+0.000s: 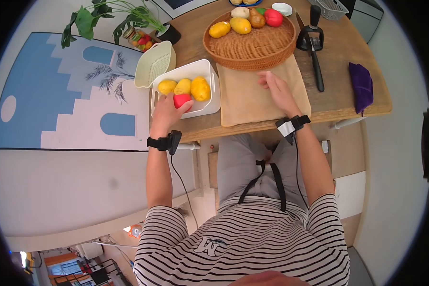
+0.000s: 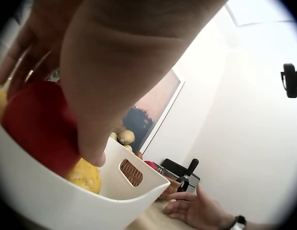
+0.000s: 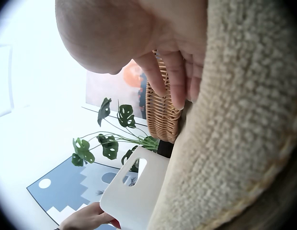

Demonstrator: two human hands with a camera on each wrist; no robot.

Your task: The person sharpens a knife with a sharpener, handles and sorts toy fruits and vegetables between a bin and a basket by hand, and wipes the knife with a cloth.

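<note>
Inside the white bin, my left hand grips a red round fruit. Its thumb and fingers spread around the fruit in the left wrist view, where the fruit stands above the bin's near rim. Several yellow mangoes lie in the bin beside it. My right hand is on the beige cloth, fingers loosely bent and holding nothing. In the right wrist view, the fingers hang loosely near the cloth's pile, with the wicker basket behind them.
A round wicker basket at the back of the table bears mangoes, a brown pear-like fruit and a red fruit. A pale green basket leans behind the bin. Right of the cloth lie a black-handled knife and a purple pouch.
</note>
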